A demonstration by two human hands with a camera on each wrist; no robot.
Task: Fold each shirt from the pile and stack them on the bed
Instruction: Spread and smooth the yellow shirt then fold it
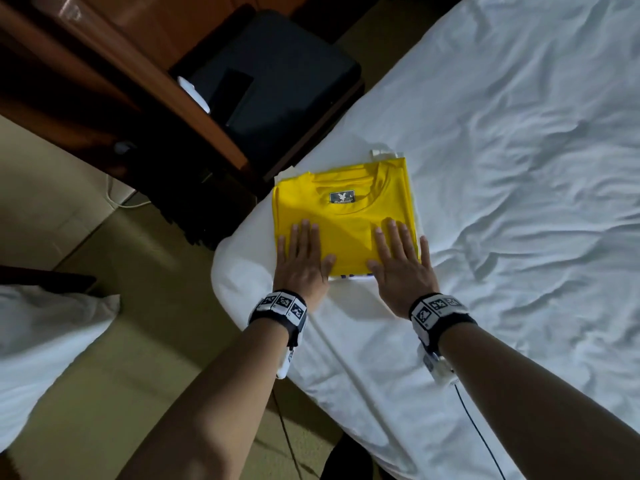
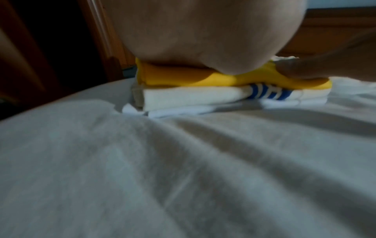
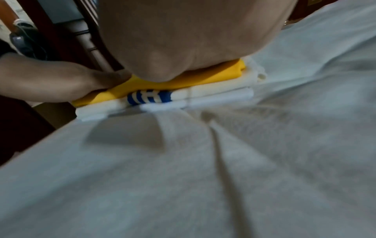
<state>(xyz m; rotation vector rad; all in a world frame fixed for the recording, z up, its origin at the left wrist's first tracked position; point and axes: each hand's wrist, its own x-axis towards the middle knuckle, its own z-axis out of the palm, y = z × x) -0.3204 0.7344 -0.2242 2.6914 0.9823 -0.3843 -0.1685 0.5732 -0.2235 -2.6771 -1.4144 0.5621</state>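
A folded yellow shirt point(image 1: 346, 206) tops a small stack at the bed's left corner, collar away from me. Beneath it lie folded white shirts point(image 2: 183, 98), one with blue stripes point(image 3: 149, 96). My left hand point(image 1: 303, 252) lies flat on the yellow shirt's near left part, fingers straight. My right hand point(image 1: 398, 252) presses flat on the near right part, its little finger over the shirt's right edge. In both wrist views the palm point(image 2: 203, 35) covers the shirt top, so the fingers are hidden there.
The white rumpled bed sheet point(image 1: 519, 150) spreads to the right and toward me. A dark chair seat point(image 1: 277, 81) and a wooden desk point(image 1: 121, 64) stand left of the bed corner. A white pillow point(image 1: 41, 344) lies at the far left. A thin cable point(image 1: 478, 427) trails from my right wrist.
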